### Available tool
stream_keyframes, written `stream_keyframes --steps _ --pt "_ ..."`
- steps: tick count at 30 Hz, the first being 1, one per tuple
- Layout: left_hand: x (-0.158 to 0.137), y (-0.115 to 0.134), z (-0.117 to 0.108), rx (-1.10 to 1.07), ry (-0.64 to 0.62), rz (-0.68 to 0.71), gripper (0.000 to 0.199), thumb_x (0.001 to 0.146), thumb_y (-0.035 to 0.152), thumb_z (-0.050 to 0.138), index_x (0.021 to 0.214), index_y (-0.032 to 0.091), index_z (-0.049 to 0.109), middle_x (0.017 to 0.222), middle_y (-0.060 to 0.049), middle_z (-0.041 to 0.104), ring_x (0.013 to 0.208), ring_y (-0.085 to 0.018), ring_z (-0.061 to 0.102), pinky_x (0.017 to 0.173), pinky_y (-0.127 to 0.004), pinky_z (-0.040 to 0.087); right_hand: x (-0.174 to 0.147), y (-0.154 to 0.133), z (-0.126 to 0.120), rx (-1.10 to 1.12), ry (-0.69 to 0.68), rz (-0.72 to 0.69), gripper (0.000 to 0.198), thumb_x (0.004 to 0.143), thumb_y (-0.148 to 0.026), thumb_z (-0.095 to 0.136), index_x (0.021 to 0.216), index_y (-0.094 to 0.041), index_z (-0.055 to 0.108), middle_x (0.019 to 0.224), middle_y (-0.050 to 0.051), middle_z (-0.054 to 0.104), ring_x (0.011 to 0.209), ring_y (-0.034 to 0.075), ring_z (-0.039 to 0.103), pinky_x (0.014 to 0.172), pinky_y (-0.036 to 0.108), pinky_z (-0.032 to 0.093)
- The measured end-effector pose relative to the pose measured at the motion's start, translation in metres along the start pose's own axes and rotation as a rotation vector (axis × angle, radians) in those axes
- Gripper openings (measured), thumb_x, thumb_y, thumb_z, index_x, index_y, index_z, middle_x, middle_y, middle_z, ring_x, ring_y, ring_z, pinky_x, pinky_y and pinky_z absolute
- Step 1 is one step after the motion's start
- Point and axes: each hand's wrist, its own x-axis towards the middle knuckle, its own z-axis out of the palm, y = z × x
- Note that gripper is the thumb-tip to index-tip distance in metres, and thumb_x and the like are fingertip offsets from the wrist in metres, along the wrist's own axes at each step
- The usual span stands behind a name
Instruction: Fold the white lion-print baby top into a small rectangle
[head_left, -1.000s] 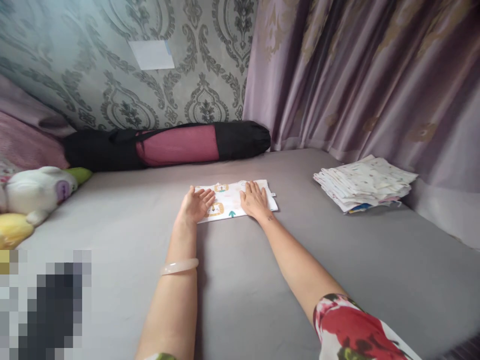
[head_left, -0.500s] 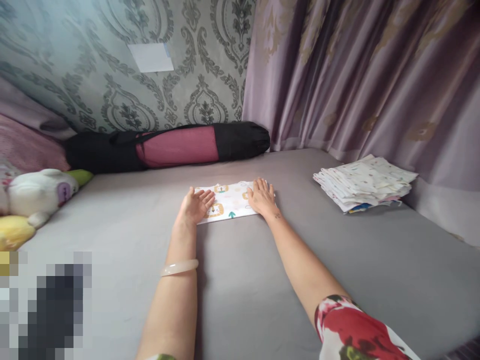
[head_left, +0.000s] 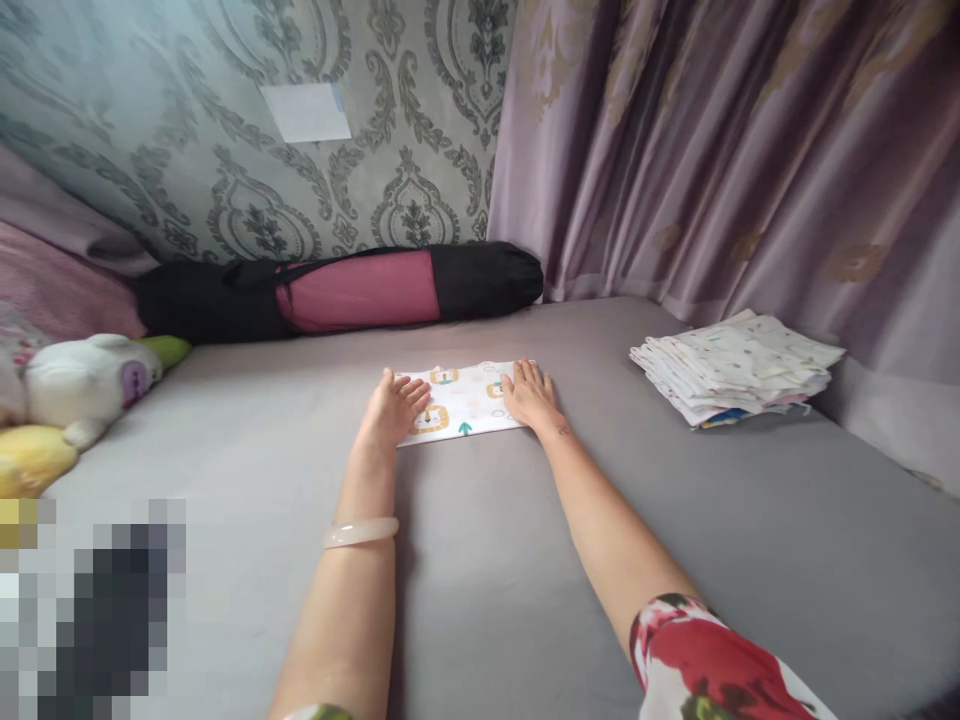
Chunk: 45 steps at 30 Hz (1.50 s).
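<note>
A folded white cloth (head_left: 469,402) with a lion-face print lies flat on the grey bed sheet (head_left: 480,580), between my hands. My left hand (head_left: 394,408) is at its left end, palm turned up and inward, fingers stretched out over the print. At the right end my right hand (head_left: 531,393) rests palm down on the cloth, fingers extended. Neither hand grips the cloth. A pale bangle (head_left: 361,531) circles my left wrist.
A stack of folded printed cloths (head_left: 739,365) stands to the right. Along the wall lies a long black and pink bag (head_left: 360,288). Plush toys (head_left: 82,388) sit at the left, and a purple curtain (head_left: 645,150) hangs behind on the right.
My right hand has slid slightly right toward the cloth's right edge. My left hand has turned a little more on its side. The cloth stays in place.
</note>
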Motion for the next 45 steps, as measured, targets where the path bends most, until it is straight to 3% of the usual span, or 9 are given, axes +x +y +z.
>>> stream_keyframes --steps 4,9,13,16,22,27,33,38,45 --pt "0.009 -0.005 -0.001 0.246 0.116 0.215 0.04 0.1 0.047 0.036 0.113 0.014 0.054 0.125 -0.018 0.06 0.11 -0.021 0.064 0.093 -0.031 0.053 0.002 0.005 -0.004 0.001 0.057 0.055 0.064 0.102 -0.04 0.015 0.155 -0.004 0.021 0.165 0.014 0.011 0.152 0.025 0.01 0.121 0.046 0.009" --pt "0.013 -0.016 -0.005 0.917 0.175 0.63 0.034 0.097 0.037 0.043 0.122 0.017 0.056 0.135 -0.015 0.059 0.128 -0.024 0.054 0.109 -0.038 0.04 0.002 0.008 0.001 -0.022 0.042 0.065 0.064 0.103 -0.041 0.016 0.155 -0.004 0.023 0.163 0.014 0.017 0.151 0.025 0.015 0.12 0.046 0.011" --pt "0.011 -0.024 -0.006 1.402 0.15 0.655 0.044 0.097 0.032 0.037 0.133 0.011 0.05 0.142 -0.021 0.053 0.134 -0.03 0.048 0.114 -0.045 0.032 0.001 0.008 0.004 -0.027 0.041 0.064 0.064 0.103 -0.041 0.016 0.155 -0.003 0.024 0.163 0.014 0.02 0.15 0.025 0.018 0.12 0.045 0.013" --pt "0.011 -0.028 -0.008 1.599 0.148 0.689 0.045 0.098 0.031 0.034 0.136 0.01 0.047 0.144 -0.02 0.052 0.136 -0.03 0.046 0.115 -0.046 0.03 0.002 0.009 0.004 -0.017 0.036 0.062 0.065 0.103 -0.041 0.016 0.155 -0.003 0.023 0.163 0.013 0.02 0.15 0.025 0.017 0.121 0.046 0.013" --pt "0.009 -0.032 -0.005 1.732 0.136 0.757 0.046 0.1 0.033 0.031 0.138 0.012 0.046 0.147 -0.017 0.049 0.139 -0.026 0.043 0.117 -0.046 0.028 0.001 0.003 0.0 -0.013 0.058 0.027 0.063 0.103 -0.041 0.019 0.153 -0.004 0.028 0.163 0.015 0.019 0.151 0.026 0.014 0.121 0.05 0.008" --pt "0.004 -0.045 0.013 1.848 -0.014 0.894 0.048 0.101 0.031 0.028 0.143 0.016 0.044 0.153 -0.012 0.043 0.146 -0.024 0.032 0.121 -0.048 0.018 -0.004 -0.022 0.003 0.004 0.089 -0.216 0.058 0.103 -0.04 0.021 0.153 -0.012 0.033 0.163 0.01 0.021 0.151 0.024 0.013 0.121 0.051 0.005" --pt "0.003 -0.054 0.025 1.934 -0.107 0.779 0.052 0.102 0.037 0.024 0.147 0.017 0.04 0.157 -0.011 0.038 0.148 -0.027 0.027 0.12 -0.052 0.021 -0.006 -0.034 0.014 -0.014 0.041 -0.289 0.055 0.103 -0.036 0.022 0.152 -0.016 0.037 0.16 0.008 0.031 0.15 0.024 0.02 0.121 0.05 0.011" --pt "0.007 -0.054 0.022 1.934 -0.078 0.807 0.053 0.101 0.038 0.024 0.146 0.018 0.042 0.156 -0.01 0.039 0.146 -0.028 0.03 0.118 -0.051 0.024 -0.003 -0.031 0.014 0.008 0.025 -0.284 0.055 0.102 -0.037 0.022 0.152 -0.017 0.037 0.16 0.006 0.031 0.15 0.024 0.019 0.121 0.05 0.011" --pt "0.017 -0.05 0.013 1.884 0.17 0.721 0.055 0.1 0.042 0.026 0.145 0.016 0.044 0.154 -0.014 0.042 0.144 -0.03 0.033 0.118 -0.05 0.025 0.006 -0.021 0.013 0.035 0.068 -0.148 0.058 0.102 -0.037 0.021 0.152 -0.011 0.033 0.162 0.011 0.027 0.15 0.023 0.018 0.121 0.044 0.009"
